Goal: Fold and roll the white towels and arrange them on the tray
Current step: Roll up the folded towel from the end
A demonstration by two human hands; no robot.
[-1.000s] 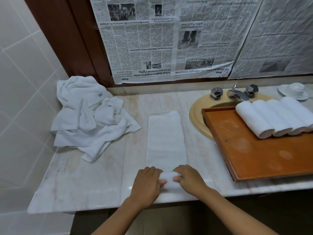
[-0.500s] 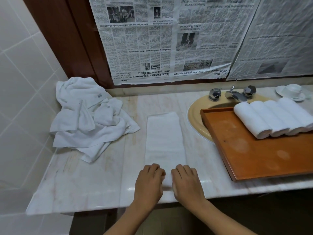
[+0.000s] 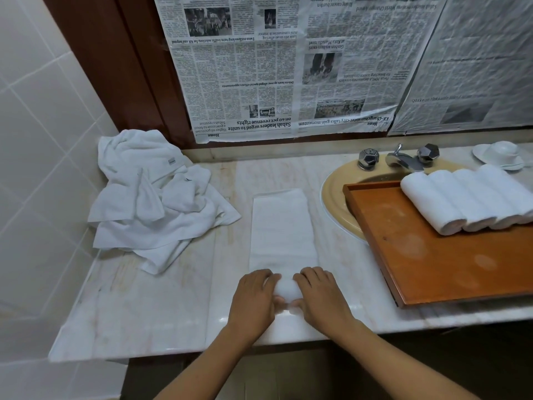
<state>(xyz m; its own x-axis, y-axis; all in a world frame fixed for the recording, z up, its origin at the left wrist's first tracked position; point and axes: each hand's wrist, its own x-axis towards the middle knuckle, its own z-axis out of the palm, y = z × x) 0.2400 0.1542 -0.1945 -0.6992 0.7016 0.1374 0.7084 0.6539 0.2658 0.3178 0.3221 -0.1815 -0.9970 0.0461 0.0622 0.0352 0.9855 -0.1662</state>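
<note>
Heap (image 3: 155,203) left of towel (image 3: 282,229), tray (image 3: 432,261) right

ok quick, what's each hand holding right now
left hand: curled round the rolled near end of the folded white towel
right hand: curled round the same rolled end

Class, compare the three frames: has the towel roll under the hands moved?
Yes, slightly. The towel roll, gripped by the left hand and right hand, has rolled away from the counter's front edge, now just beyond the tray's near corner.
</note>
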